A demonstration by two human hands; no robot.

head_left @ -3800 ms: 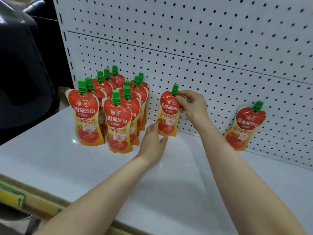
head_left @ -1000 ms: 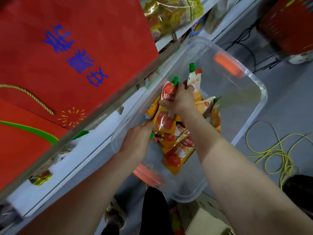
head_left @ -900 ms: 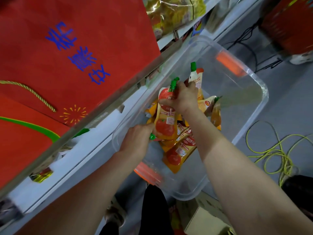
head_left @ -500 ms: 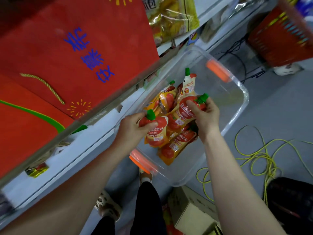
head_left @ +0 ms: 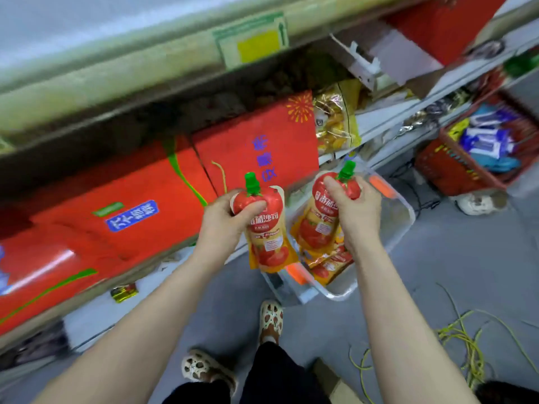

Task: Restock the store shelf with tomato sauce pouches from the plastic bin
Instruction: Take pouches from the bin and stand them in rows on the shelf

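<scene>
My left hand (head_left: 223,221) grips a red and orange tomato sauce pouch (head_left: 267,239) near its green cap, holding it upright in the air. My right hand (head_left: 357,211) grips a second pouch (head_left: 319,223) just under its green cap. Both pouches hang above the clear plastic bin (head_left: 402,223), which stands on the floor by the shelf. A few more pouches (head_left: 329,268) lie in the bin's near end.
Red gift boxes (head_left: 256,150) fill the shelf level in front of me, under the pale upper shelf edge (head_left: 145,74). A red basket of goods (head_left: 478,153) stands at the right. Yellow cable (head_left: 463,342) coils on the grey floor. My feet (head_left: 271,319) are below.
Both hands have lifted a pouch each up out of the bin. The view has swung upward from the bin toward the shelves.
</scene>
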